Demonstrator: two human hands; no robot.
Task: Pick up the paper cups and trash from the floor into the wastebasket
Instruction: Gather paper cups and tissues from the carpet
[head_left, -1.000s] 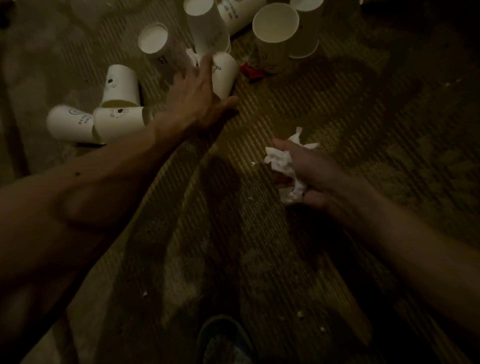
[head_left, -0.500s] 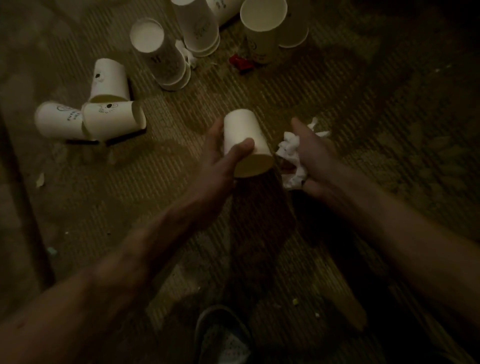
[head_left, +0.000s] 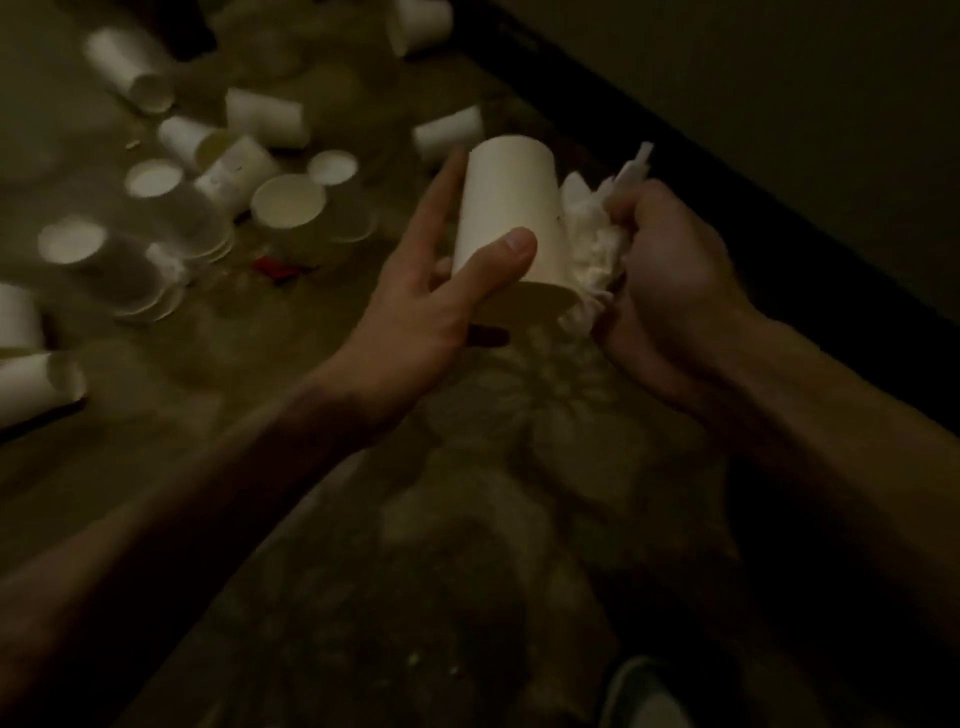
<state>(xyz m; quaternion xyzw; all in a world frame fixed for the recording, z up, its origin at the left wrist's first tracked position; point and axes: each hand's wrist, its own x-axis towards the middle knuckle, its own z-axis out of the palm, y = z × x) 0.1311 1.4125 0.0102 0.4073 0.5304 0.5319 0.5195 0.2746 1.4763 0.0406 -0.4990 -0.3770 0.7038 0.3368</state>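
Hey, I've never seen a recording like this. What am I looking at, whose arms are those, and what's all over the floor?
There is no machine here. A person wears a camera on the head, looking down at their own bare arms. The left hand holds a paper cup, mouth tilted downward. The right hand grips crumpled tissue right beside it. On the patterned carpet to the left lie many scattered cups, some upright, some tipped over, and a small red scrap. No wastebasket is in view.

Bare L forearm (head_left: 208, 493), R forearm (head_left: 831, 441); dark shoe (head_left: 641, 696).
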